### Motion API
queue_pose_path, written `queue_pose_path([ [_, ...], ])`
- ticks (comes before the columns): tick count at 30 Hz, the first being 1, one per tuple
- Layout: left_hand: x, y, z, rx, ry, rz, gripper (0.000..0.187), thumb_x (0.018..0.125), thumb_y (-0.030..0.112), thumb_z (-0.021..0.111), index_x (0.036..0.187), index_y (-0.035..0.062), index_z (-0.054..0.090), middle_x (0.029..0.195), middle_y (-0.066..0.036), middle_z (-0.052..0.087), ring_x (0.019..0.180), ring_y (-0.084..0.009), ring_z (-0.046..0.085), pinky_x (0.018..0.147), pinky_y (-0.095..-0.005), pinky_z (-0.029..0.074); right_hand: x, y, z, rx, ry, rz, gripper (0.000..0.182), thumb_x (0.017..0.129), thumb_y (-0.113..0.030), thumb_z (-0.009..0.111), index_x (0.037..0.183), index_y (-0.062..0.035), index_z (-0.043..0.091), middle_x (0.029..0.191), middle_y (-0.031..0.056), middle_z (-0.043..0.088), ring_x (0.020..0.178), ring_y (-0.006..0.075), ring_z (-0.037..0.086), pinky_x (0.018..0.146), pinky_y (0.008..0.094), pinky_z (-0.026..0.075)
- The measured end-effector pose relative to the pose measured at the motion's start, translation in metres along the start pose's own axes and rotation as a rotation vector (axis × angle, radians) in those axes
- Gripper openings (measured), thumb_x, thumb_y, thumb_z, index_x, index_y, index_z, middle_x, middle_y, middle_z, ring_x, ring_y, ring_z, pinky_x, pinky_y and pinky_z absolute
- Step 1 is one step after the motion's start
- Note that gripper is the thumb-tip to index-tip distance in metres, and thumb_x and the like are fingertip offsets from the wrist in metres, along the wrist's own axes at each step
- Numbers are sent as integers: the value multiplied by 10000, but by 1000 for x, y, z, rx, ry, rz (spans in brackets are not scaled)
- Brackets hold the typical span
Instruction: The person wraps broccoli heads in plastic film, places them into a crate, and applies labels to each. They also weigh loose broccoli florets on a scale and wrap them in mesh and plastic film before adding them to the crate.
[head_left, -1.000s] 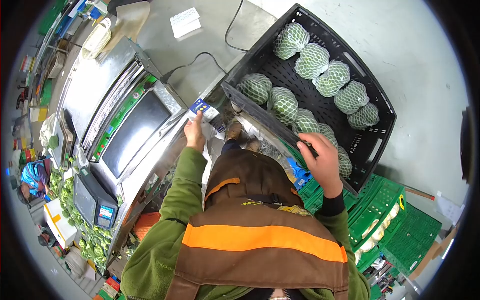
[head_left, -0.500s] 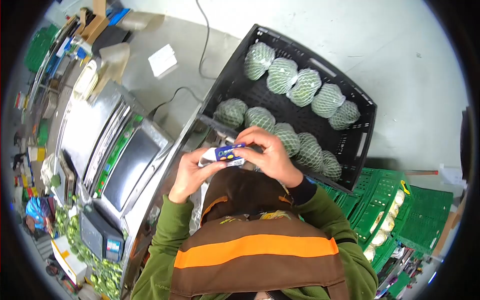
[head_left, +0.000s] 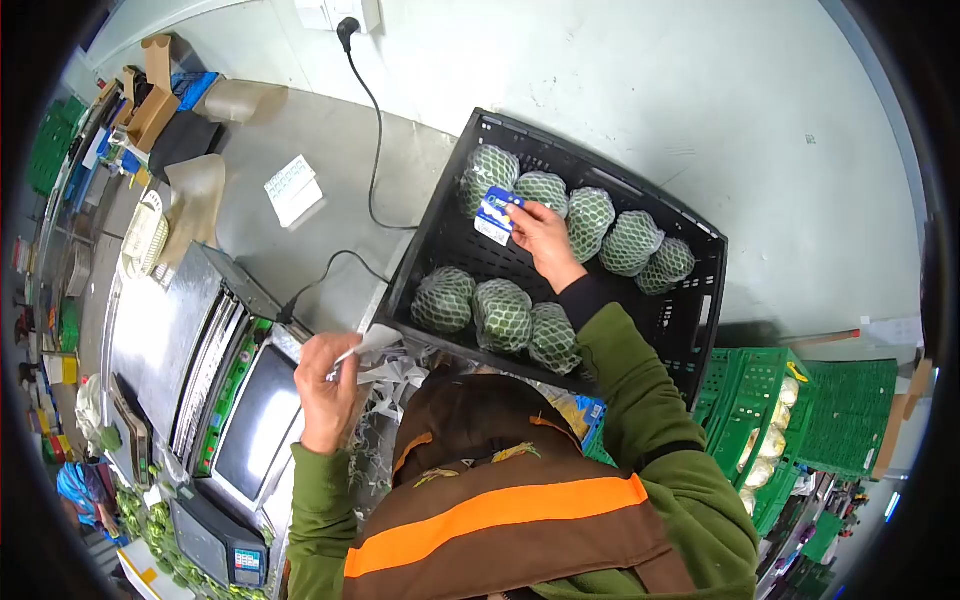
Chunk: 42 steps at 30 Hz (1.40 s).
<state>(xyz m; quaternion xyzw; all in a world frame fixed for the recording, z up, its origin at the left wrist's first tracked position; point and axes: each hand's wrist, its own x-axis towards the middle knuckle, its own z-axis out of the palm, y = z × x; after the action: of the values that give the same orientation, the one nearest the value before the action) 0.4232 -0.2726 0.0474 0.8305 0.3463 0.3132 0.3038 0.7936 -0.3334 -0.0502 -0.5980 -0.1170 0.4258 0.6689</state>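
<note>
My right hand (head_left: 541,241) reaches over the black crate (head_left: 712,300), pinching a blue and white label (head_left: 494,216) at its right edge. The label is just above the left end of the back row, partly in front of a head of green produce in white netting (head_left: 491,172). Several more netted pieces lie in two rows in the crate; my right sleeve covers part of the front row. My left hand (head_left: 327,388) is closed on a piece of white backing paper (head_left: 376,341), left of the crate's near corner. Crumpled backing paper (head_left: 384,385) lies close by, below it.
A wrapping machine with a dark plate (head_left: 262,420) stands at left on the steel counter. A black scale (head_left: 215,535) is below it. Green crates (head_left: 845,410) stand at right. A black cable (head_left: 377,150) runs down from a wall socket. White papers (head_left: 293,191) lie on the counter.
My hands have separated. The right has carried the label forward over the crate; the left has drawn back leftward with white paper. The view has shifted, bringing the wall socket in.
</note>
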Motion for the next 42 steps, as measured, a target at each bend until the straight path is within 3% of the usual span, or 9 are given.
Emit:
queue_pose_path([
  [7,20,-5,-47,160,-164,250,260,654,-50,718,880,68,666,860,-67,609,819,-264,611,741,-394,502,85,43,20,-531,239,-614,231,804,-167,786,936,-18,668,785,47,668,634,122,602,567,297,488],
  [13,43,35,-123,91,423,496,287,659,-116,692,896,45,663,876,-100,555,754,-278,605,630,-379,515,56,7,44,-1048,590,-901,325,737,-95,774,973,-88,551,933,103,582,876,341,584,744,445,475],
  [18,78,32,-122,550,353,588,363,646,-13,794,960,46,623,1097,-175,631,972,-350,636,845,-438,526,64,29,33,-1430,95,-1007,313,678,-73,700,983,-108,637,1020,91,538,991,309,536,813,441,461],
  [24,83,18,-59,-390,39,45,273,801,-77,518,1062,-40,590,979,-109,584,885,-161,598,793,-278,507,-57,-45,137,-243,-457,-432,287,852,-158,740,1080,-16,638,1005,72,666,893,154,653,778,277,515],
  [27,85,19,-37,-594,-32,-95,205,814,-79,568,990,-24,657,967,-68,590,851,-124,592,762,-270,503,-101,-91,162,-442,-694,-865,519,790,-132,789,1259,-31,590,1204,108,609,1053,176,584,917,318,466],
  [29,83,14,-32,-596,-83,-124,157,821,-27,613,970,-22,661,952,-56,599,828,-104,584,739,-266,495,-107,-89,163,-436,-819,-661,504,772,-133,808,1227,-32,618,1130,100,655,956,176,617,851,301,485],
  [34,96,17,-23,-390,-171,55,233,818,87,655,1011,-43,669,969,-95,635,838,-128,603,764,-275,488,-109,-67,147,-321,-713,-367,232,873,-192,754,907,11,647,687,-2,613,643,33,528,559,232,430],
  [37,104,25,-21,-312,-100,203,229,846,49,642,1056,-37,676,988,-101,660,932,-147,625,829,-271,482,-110,-64,135,-382,-756,-228,193,872,-152,750,935,4,655,830,-2,629,733,55,561,650,232,474],
  [42,96,19,5,-737,-341,-217,198,873,-57,586,1045,-40,683,993,-61,680,902,-101,621,806,-240,494,-115,-54,120,-293,-488,-523,188,842,-107,763,976,-10,675,989,48,643,861,103,609,727,251,501],
])
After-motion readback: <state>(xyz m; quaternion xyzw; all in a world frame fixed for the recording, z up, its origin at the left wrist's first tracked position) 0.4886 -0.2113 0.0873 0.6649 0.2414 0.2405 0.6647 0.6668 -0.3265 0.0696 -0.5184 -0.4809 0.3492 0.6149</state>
